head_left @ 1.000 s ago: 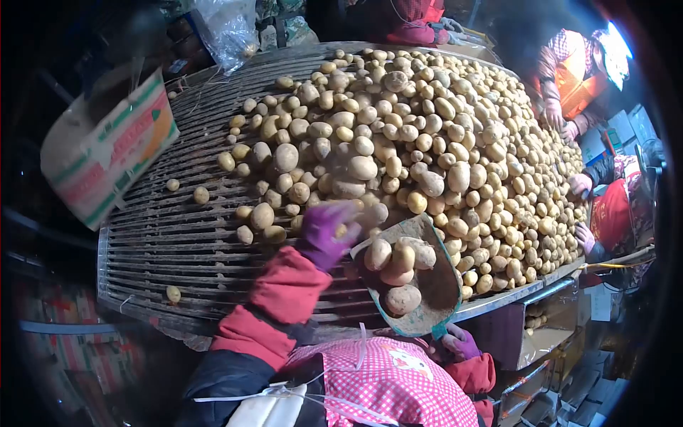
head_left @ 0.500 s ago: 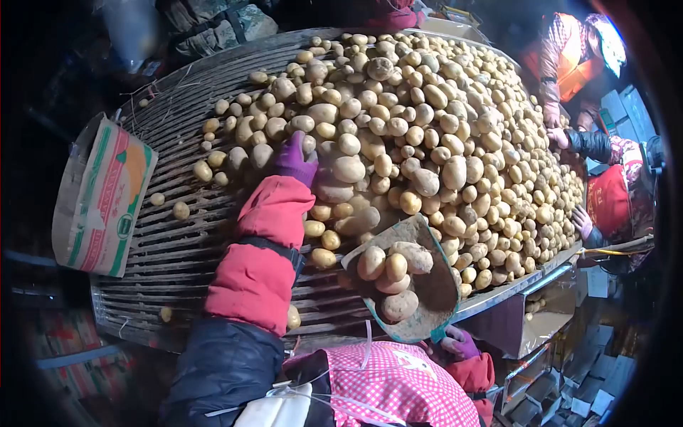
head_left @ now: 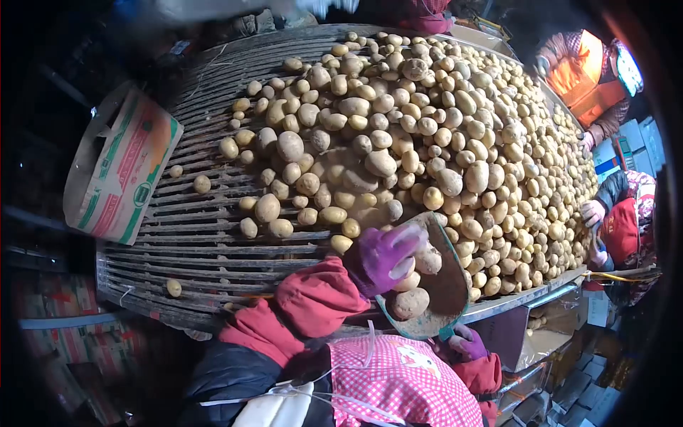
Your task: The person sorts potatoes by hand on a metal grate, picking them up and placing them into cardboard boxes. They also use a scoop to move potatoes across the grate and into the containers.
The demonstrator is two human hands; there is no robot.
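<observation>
My left hand (head_left: 388,260), in a purple glove, is over the mouth of a dusty green-rimmed scoop (head_left: 448,288). Its fingers, slightly blurred, curl round a potato (head_left: 404,269) partly hidden beneath them. More potatoes lie in the scoop, among them a large one (head_left: 410,303) near its lower edge. My right hand (head_left: 467,343), gloved in purple too, is closed at the scoop's near end, where the handle is mostly hidden. Beyond the scoop a broad heap of potatoes (head_left: 477,178) covers much of a slatted table (head_left: 206,245).
A printed cardboard box (head_left: 124,171) stands at the table's left end. Another open carton (head_left: 544,331) sits below the near right edge. Co-workers are at the right end, one in an orange vest (head_left: 580,71), another with a hand (head_left: 592,213) at the heap.
My left hand has come from the heap's left side toward me and right, to the scoop. Potatoes near its former place have shifted. My right hand stays at the scoop.
</observation>
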